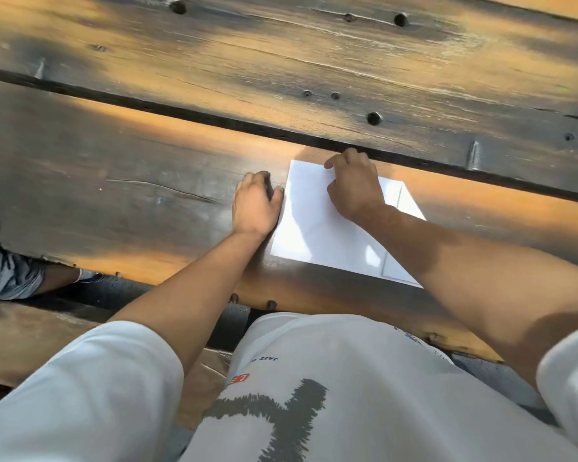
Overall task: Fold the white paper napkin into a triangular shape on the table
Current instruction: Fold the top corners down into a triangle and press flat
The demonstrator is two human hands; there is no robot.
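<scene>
Napkin (pixel 317 225) flat on desk (pixel 147 195); our left hand (pixel 254 205) rests beside it, fingers loosely curled; right hand (pixel 354 185) presses far edge, grasp unclear. We should align corners before creasing

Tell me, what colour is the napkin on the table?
White. The napkin lies flat on the dark wooden table, shown best in the head view.

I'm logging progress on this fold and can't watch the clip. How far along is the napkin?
Early. The white napkin lies flat on the wooden table, roughly rectangular, with a layered edge at its right side suggesting a first fold. In hand: the right hand presses its far part; the left hand rests at its left edge. Left: no triangle shows yet.
</scene>
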